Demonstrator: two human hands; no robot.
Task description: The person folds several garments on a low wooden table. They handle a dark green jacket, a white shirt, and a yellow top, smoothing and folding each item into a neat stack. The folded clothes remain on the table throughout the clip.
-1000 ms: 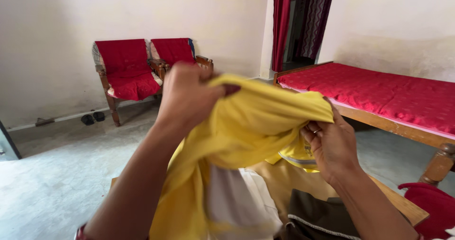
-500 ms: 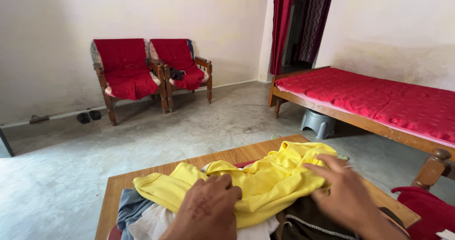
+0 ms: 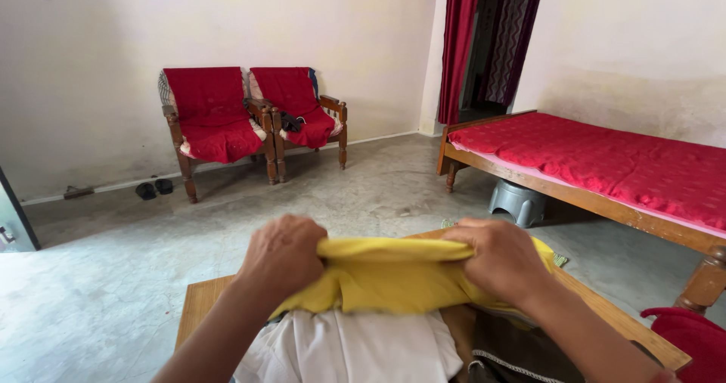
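A yellow garment (image 3: 393,277) is stretched between my two hands above a low wooden table (image 3: 198,307). My left hand (image 3: 283,253) grips its left end and my right hand (image 3: 495,258) grips its right end, both fists closed on the cloth. Under the yellow garment lie a white garment (image 3: 355,349) and a dark brown garment with pale trim (image 3: 522,353), heaped on the table. The lower part of the yellow garment hangs down onto the heap.
Two wooden chairs with red covers (image 3: 249,114) stand against the far wall, with dark slippers (image 3: 153,189) on the floor beside them. A bed with a red cover (image 3: 605,160) is at right, a grey stool (image 3: 518,200) under it. Red cloth (image 3: 692,341) lies at bottom right.
A second ago I held the yellow garment up high. Half a second ago it lay on the heap under my flat hands. Now both hands grip it and hold it stretched.
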